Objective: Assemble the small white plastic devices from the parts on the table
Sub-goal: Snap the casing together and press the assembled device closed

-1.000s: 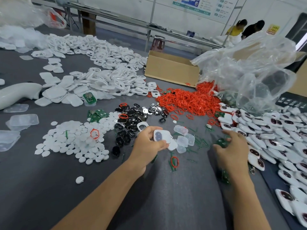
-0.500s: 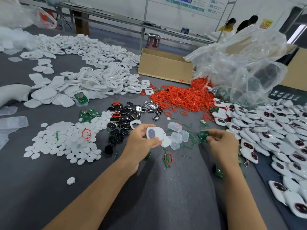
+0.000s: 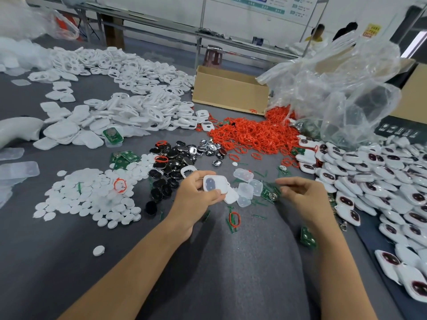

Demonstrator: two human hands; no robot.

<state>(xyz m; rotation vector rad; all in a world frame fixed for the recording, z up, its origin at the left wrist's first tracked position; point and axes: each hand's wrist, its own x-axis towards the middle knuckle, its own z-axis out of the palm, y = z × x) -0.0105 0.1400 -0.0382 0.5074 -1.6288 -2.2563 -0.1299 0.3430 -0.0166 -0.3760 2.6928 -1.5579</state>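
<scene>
My left hand (image 3: 196,199) grips a white plastic shell (image 3: 215,184) with a grey inner face, just above the table. My right hand (image 3: 305,195) is to its right, and its fingertips pinch a small green circuit board (image 3: 269,194) that carries a silver button cell. Between the hands lie translucent square caps (image 3: 246,189) and a white shell half (image 3: 231,196). Around them lie piles of parts: white discs (image 3: 92,197), black and silver pieces (image 3: 171,162), red rings (image 3: 254,135), white frames (image 3: 138,112) and assembled white devices (image 3: 381,181).
A cardboard box (image 3: 231,93) stands at the back, next to a crumpled clear plastic bag (image 3: 335,88). Loose green boards (image 3: 308,236), green strips and a red ring (image 3: 234,219) lie near my wrists. People stand far behind, at the back right.
My right hand picked a green board from the right and brought it left, toward the shell. My left hand kept its hold on the shell.
</scene>
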